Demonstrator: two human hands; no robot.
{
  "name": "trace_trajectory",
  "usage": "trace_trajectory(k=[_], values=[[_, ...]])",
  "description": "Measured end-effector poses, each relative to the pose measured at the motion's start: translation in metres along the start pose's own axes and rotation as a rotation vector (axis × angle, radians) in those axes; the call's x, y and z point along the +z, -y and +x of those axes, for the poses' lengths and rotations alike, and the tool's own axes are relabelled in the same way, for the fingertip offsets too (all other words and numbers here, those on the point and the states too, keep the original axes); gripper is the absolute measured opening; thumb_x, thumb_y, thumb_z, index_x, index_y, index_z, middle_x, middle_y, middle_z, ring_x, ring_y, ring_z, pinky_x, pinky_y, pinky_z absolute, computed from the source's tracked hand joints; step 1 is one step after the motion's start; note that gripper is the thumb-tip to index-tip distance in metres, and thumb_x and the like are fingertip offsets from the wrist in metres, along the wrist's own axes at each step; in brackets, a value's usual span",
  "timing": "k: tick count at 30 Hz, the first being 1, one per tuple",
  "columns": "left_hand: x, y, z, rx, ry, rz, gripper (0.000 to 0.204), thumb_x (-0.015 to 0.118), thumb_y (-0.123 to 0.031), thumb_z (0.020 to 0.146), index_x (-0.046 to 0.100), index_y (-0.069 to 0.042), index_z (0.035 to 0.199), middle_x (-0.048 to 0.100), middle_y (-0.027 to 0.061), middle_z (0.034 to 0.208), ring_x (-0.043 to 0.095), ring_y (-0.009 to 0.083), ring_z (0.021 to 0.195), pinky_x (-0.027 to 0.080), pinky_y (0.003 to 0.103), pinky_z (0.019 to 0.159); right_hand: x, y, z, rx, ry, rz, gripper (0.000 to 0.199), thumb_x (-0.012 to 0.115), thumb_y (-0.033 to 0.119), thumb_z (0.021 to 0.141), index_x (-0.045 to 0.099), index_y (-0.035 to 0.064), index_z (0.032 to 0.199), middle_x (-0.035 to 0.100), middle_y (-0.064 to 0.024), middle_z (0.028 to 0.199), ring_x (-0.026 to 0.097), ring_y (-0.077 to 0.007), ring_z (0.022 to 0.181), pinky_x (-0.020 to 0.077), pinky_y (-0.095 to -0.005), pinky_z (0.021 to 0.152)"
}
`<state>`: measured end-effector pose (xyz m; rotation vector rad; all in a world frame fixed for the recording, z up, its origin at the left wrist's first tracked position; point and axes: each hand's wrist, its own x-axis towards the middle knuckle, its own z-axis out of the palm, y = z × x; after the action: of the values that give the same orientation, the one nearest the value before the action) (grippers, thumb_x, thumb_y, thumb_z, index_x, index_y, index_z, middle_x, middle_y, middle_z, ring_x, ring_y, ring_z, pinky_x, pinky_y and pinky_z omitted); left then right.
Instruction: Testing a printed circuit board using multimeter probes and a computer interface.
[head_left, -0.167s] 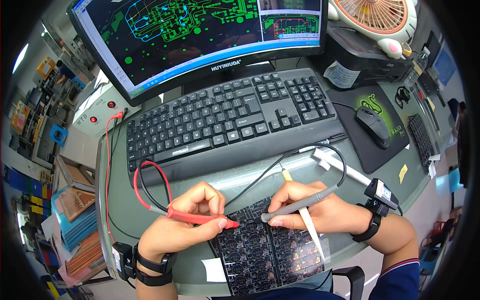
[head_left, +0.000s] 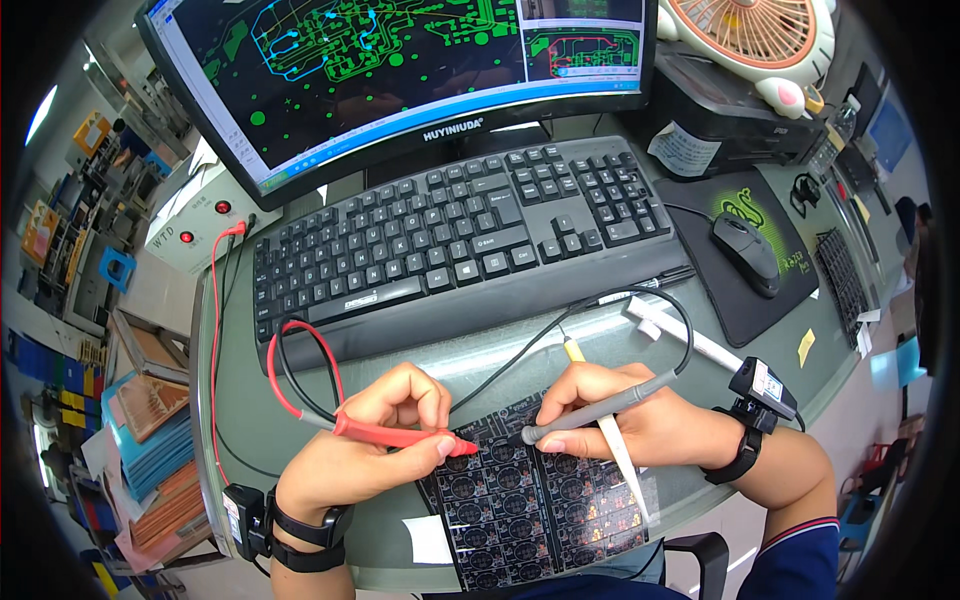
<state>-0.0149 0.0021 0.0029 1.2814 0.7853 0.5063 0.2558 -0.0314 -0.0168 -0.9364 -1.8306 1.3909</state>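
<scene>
Left hand (head_left: 375, 445) pinches a red test probe (head_left: 400, 436), right hand (head_left: 625, 420) a grey probe (head_left: 600, 410), pen-style, tips on the black circuit-board panel (head_left: 530, 510) at the desk edge. Panel looks thin, stiff, fragile; best held by its edges.

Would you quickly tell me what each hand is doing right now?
Left hand: closed on the red probe.
Right hand: closed on the grey probe.

Circuit board panel (head_left: 530, 510) before keyboard (head_left: 450, 240)
</scene>
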Motion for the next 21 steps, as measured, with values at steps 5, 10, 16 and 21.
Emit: trace_trajectory(k=[5, 10, 16, 21], values=[[0.0013, -0.0013, 0.0, -0.009, -0.012, -0.011, 0.024, 0.067, -0.003, 0.087, 0.043, -0.007, 0.092, 0.05, 0.001, 0.094, 0.05, 0.0057, 0.084, 0.044, 0.024, 0.074, 0.0003, 0.0009, 0.0005, -0.006, 0.002, -0.015, 0.024, 0.071, 0.018, 0.089, 0.059, 0.0002, 0.098, 0.066, -0.0088, 0.089, 0.065, -0.0167, 0.079, 0.0507, -0.0291, 0.069], [0.0023, -0.0012, 0.0007, -0.01, -0.025, 0.005, 0.025, 0.068, -0.004, 0.087, 0.043, -0.007, 0.091, 0.05, 0.0011, 0.093, 0.05, 0.0061, 0.084, 0.045, 0.024, 0.074, 0.0002, 0.0015, 0.0009, 0.006, 0.002, -0.02, 0.024, 0.071, 0.018, 0.088, 0.058, 0.0002, 0.098, 0.066, -0.0089, 0.089, 0.065, -0.0176, 0.079, 0.0509, -0.0294, 0.069], [0.0018, 0.0002, 0.001, 0.002, -0.01, 0.006, 0.025, 0.068, -0.005, 0.087, 0.043, -0.007, 0.091, 0.05, 0.0013, 0.094, 0.05, 0.0063, 0.084, 0.045, 0.024, 0.074, 0.0004, 0.0006, 0.0007, -0.002, -0.002, -0.023, 0.024, 0.071, 0.018, 0.088, 0.058, 0.0001, 0.098, 0.066, -0.0088, 0.089, 0.065, -0.018, 0.079, 0.0508, -0.0292, 0.068], [0.003, -0.0008, 0.0006, 0.004, -0.011, 0.008, 0.025, 0.068, -0.005, 0.087, 0.043, -0.007, 0.092, 0.05, 0.0015, 0.095, 0.051, 0.0063, 0.085, 0.045, 0.024, 0.075, 0.0005, 0.0006, 0.0004, 0.004, 0.0, -0.013, 0.024, 0.072, 0.018, 0.088, 0.058, 0.0, 0.097, 0.066, -0.0087, 0.089, 0.065, -0.0179, 0.079, 0.0508, -0.0293, 0.068]])
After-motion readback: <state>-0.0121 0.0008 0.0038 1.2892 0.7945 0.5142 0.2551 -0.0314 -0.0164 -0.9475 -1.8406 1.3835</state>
